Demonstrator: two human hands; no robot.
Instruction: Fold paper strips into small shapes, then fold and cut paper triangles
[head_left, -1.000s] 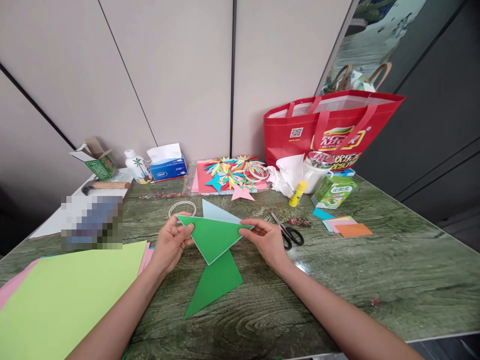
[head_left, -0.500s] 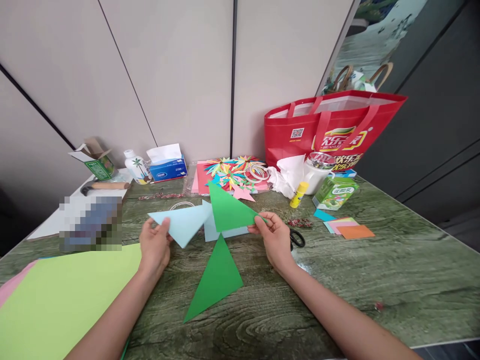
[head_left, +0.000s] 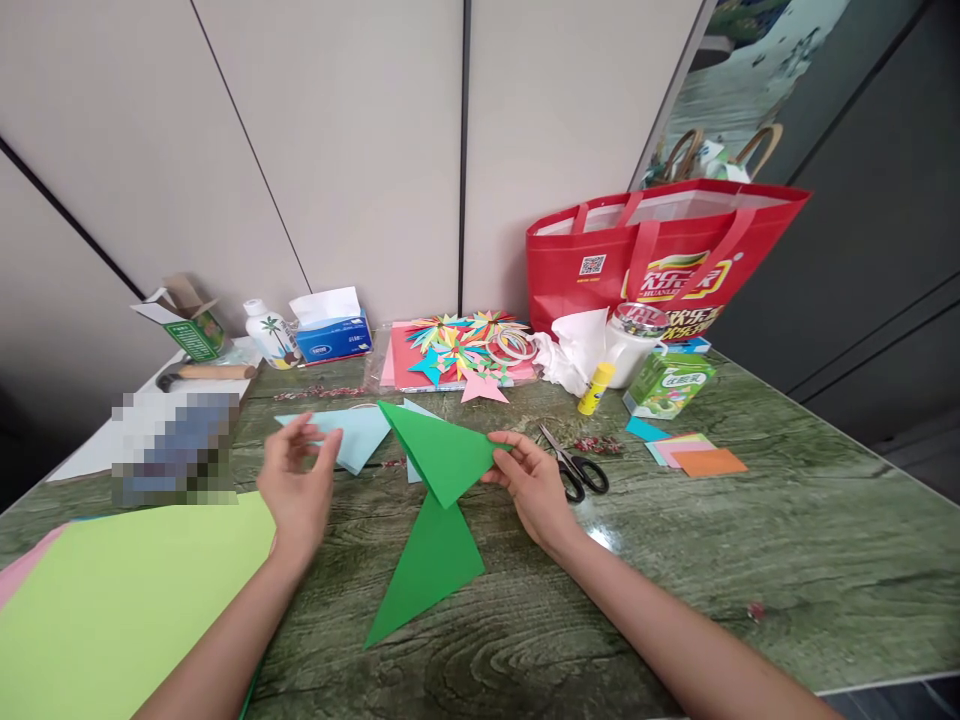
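1. Right hand: thumb and fingers pinch the right corner of a green triangle, which extends left.
2. Left hand: thumb and fingers spread wide, overlapping a pale blue triangle; contact unclear.
3. Second green sheet lies nearer.

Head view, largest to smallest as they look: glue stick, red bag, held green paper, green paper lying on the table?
1. Red bag
2. Held green paper and lower green paper: too alike to rank
3. Glue stick

Seemingly a home craft table: coloured paper, scissors, glue stick, tissue box.
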